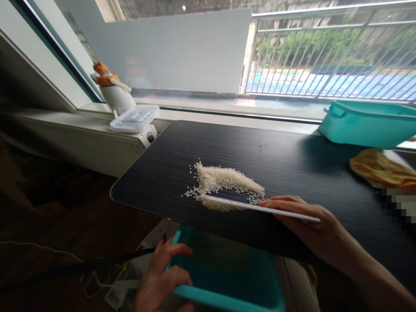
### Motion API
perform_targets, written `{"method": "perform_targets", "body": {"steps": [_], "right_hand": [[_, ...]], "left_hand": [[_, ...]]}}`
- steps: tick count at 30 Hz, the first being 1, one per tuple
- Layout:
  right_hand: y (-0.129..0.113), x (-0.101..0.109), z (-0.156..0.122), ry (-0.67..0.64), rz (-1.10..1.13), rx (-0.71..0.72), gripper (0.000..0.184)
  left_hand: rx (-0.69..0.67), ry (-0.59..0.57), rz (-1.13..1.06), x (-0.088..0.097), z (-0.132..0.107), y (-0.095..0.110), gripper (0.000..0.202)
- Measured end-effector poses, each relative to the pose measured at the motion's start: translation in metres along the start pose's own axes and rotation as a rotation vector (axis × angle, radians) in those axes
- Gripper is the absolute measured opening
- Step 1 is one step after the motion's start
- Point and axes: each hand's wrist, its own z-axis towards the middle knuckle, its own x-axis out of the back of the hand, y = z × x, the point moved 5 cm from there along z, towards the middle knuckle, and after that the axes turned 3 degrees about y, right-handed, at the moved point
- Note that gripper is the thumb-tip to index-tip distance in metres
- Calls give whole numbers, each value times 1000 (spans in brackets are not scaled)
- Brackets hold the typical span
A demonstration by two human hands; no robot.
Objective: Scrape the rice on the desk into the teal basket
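Note:
A small heap of white rice grains (224,182) lies near the front left of a black table (292,160). My right hand (308,225) is closed on a thin white flat card (260,208), held edge-on, its far end touching the near side of the rice. My left hand (162,273) grips the rim of a teal plastic bin (227,277) held below the table's front edge, under the rice.
A second teal bin (367,123) stands at the table's far right, with a yellow cloth (380,169) in front of it. A clear lidded box (134,118) and a white jar with an orange figure (112,89) sit on the windowsill. Cables (81,268) lie on the floor.

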Motion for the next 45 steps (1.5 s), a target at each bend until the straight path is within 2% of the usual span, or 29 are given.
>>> {"method": "perform_targets", "body": {"steps": [4,11,17,25,32,37,42,45], "right_hand": [[-2,0,-10,-19,71,29,23],[0,12,-30,-15,108,48,25],[8,21,-48,31,122,17,26],[12,24,-70,-25,287,-51,26],[9,31,-84,55,90,-81,26],[4,31,-95,64,87,-92,22],[13,28,-100,232,-20,-115,19],[9,19,-99,178,-21,-107,19]], "left_hand": [[-25,-3,0,2,0,1,9],[-3,16,22,-1,0,1,8],[17,-32,2,-6,0,5,9],[-18,-79,-51,-13,-2,4,10],[-9,-62,-94,-17,-7,3,9],[-9,-27,-101,-14,-11,1,7],[-11,-37,-73,-10,-13,-4,6],[-15,-37,-83,-8,-14,-5,7]]}}
